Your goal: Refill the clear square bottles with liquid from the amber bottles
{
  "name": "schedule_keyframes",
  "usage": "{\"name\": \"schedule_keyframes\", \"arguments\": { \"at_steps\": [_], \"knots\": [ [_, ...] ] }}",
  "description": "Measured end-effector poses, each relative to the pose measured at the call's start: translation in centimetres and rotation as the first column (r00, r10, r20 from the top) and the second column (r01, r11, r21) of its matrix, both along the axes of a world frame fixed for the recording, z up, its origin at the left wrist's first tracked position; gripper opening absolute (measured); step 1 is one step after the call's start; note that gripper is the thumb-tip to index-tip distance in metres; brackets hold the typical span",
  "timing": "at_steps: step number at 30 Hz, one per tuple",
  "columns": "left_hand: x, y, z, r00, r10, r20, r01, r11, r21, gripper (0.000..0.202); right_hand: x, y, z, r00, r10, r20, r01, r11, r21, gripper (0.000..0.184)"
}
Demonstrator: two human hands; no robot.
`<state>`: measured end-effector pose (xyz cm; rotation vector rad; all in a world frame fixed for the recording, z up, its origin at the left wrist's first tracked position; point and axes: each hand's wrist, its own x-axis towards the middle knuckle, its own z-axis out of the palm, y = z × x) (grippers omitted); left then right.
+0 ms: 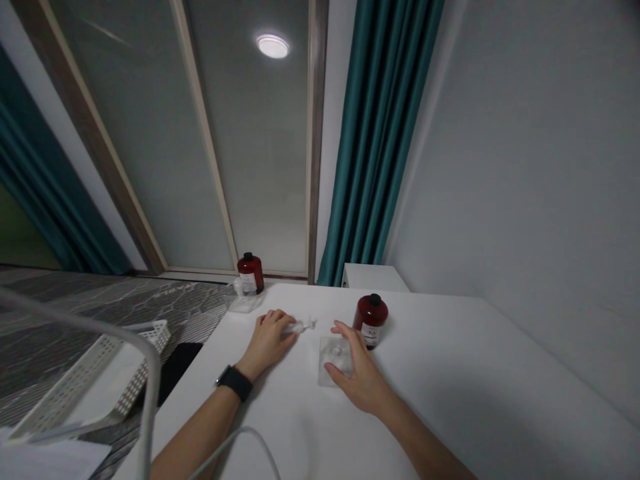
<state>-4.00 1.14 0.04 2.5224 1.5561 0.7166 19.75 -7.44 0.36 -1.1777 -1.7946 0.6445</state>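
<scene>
My left hand, with a dark watch on its wrist, rests low over the table. Its fingers are closed around one end of a small whitish, translucent tube-like piece, whose thin tip points right. My right hand has thumb and fingers apart at the right edge of a clear square tray. Inside that tray sits a small whitish lump, too blurred to name. Just beyond the right hand stands a dark red bottle with a black cap and a white label.
At the far left table corner stands another dark red bottle, beside a clear tray with a whitish piece. A white perforated basket is left of the white table. A pale cable crosses the left foreground.
</scene>
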Motion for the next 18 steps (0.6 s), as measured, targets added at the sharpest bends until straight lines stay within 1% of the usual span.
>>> {"name": "schedule_keyframes", "arguments": {
  "at_steps": [6,13,18],
  "knots": [
    [0.09,-0.03,-0.09,1.000,0.028,-0.002,-0.028,0.999,-0.021,0.021,0.03,-0.03,0.12,1.000,0.006,0.007,-0.006,1.000,-0.024,0.072],
    [0.12,-0.06,-0.11,1.000,0.030,0.004,-0.030,0.999,-0.025,0.022,0.04,0.01,0.24,1.000,0.009,0.012,-0.008,0.999,-0.051,0.073],
    [0.01,0.07,-0.14,0.999,0.051,0.006,-0.051,0.998,-0.020,0.026,0.07,0.07,0.12,1.000,0.011,0.016,-0.011,0.999,-0.040,0.072]
  ]
}}
